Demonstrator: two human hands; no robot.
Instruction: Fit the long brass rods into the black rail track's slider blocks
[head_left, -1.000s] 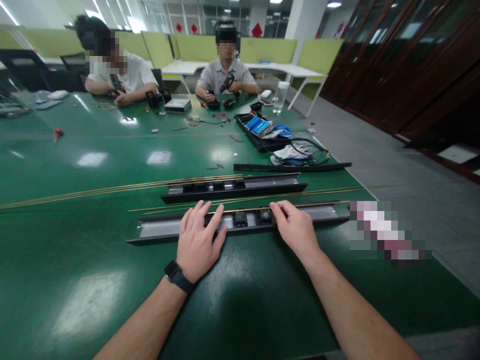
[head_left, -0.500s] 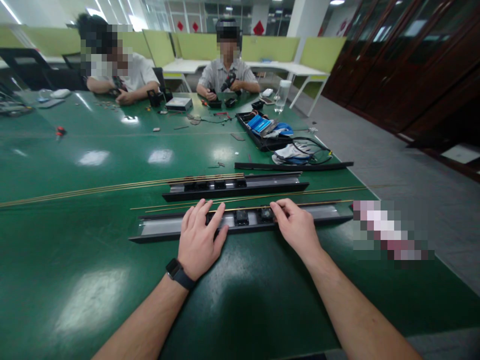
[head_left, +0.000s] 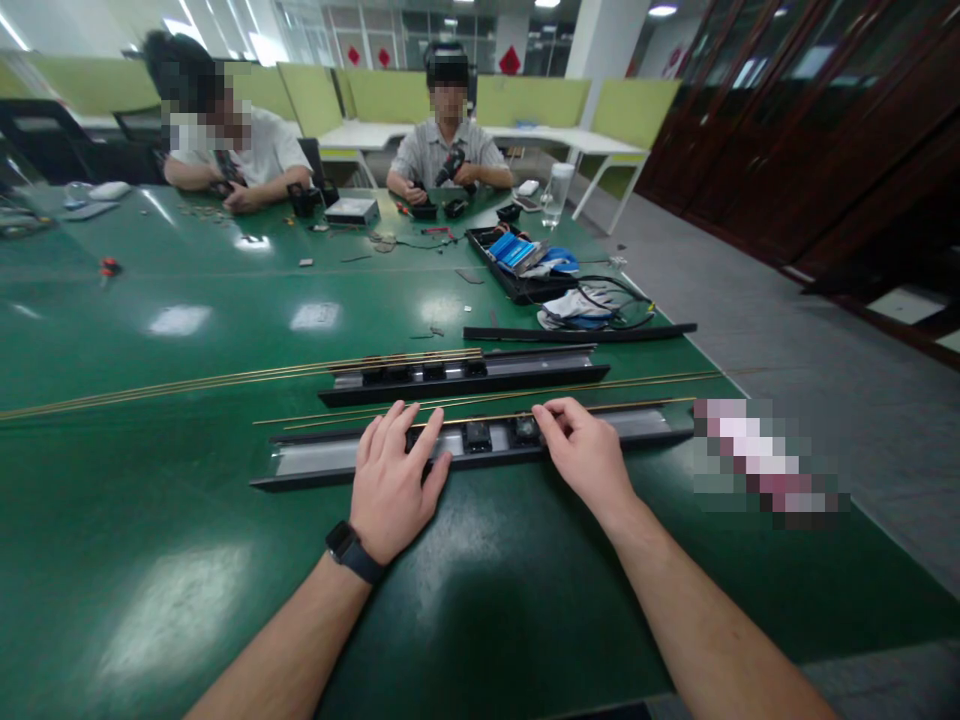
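Note:
A long black channel (head_left: 300, 458) with a pale, shiny inner floor lies crosswise on the table before me. Black square blocks (head_left: 477, 435) sit inside it. My left hand (head_left: 396, 480), a dark watch on its wrist, rests over the left-middle of the channel with fingers spread. On the right, thumb and forefinger of my right hand (head_left: 581, 445) are pinched together at a thin brass-coloured rod (head_left: 495, 417), which runs along the channel's far side. The rod's part under both hands is hidden. Two similar loose rods (head_left: 345, 410) lie just behind.
Behind is a second black channel (head_left: 525, 374), with thin brass rods across it. Farther off are a black strip (head_left: 577, 332), gloves (head_left: 577, 305) and a black tray (head_left: 517, 290). Two people sit across the green table (head_left: 247, 290); one holds a power drill (head_left: 451, 165). A blurred-out object (head_left: 765, 460) lies right.
The whole view has shifted slightly, with the scene sitting a little farther left. Both hands keep the same places on the channel and rod.

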